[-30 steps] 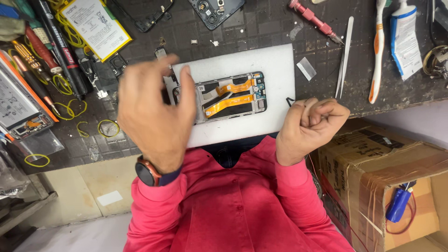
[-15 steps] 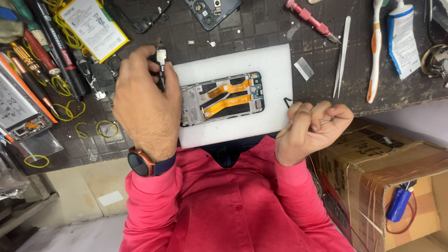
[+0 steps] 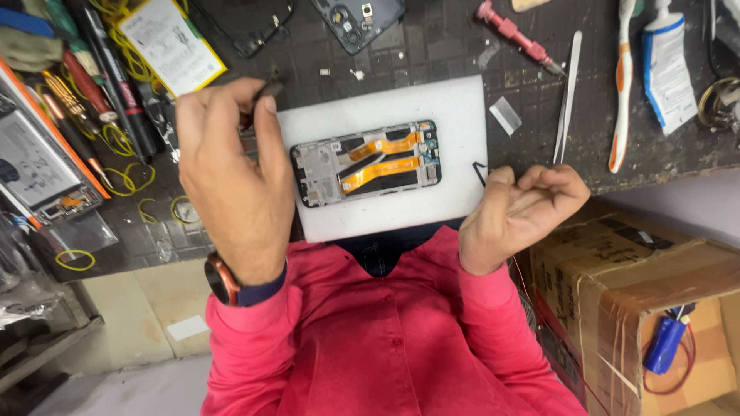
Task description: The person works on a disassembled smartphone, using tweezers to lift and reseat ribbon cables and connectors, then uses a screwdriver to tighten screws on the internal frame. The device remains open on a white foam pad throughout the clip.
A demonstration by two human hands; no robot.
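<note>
The worktop point(image 3: 432, 46) looks dark, matt and scuffed — on it a white foam pad point(image 3: 455, 115), smooth and matt, carries an opened phone frame point(image 3: 366, 163) with glossy orange ribbon strips; metal tweezers point(image 3: 568, 96) gleam.

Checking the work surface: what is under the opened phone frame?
The opened phone frame lies on a white foam pad, which rests on the dark mat. What's beneath the pad is hidden.

One opened phone point(image 3: 367, 162), two hands point(image 3: 231, 185), one toothbrush point(image 3: 621, 85), perhaps two screwdrivers point(image 3: 515, 35)
</note>
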